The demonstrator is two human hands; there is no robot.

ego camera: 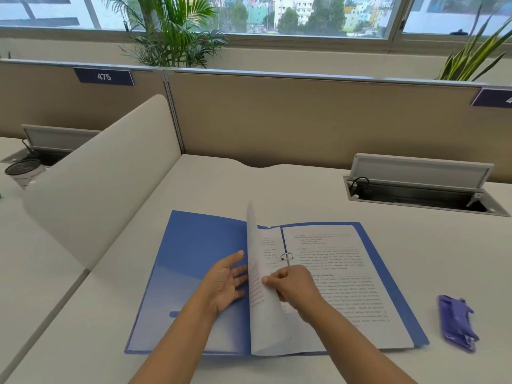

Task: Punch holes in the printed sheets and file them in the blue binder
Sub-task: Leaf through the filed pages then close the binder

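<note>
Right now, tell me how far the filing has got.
Done: printed sheets already lie on the ring of the open blue binder, and the purple punch sits aside. In hand: the right hand pinches an upright sheet; the left hand lies flat on the cover. Left: closing the binder.

One open blue plastic binder (194,273) lies on the white counter (304,195). One silver metal ring (287,256) shows at its spine. One raised printed paper sheet (259,295) stands at frame centre; one purple hole punch (457,322) lies lower right. Two bare hands: left (225,284), right (293,289). Two recessed cable boxes (421,187).
</note>
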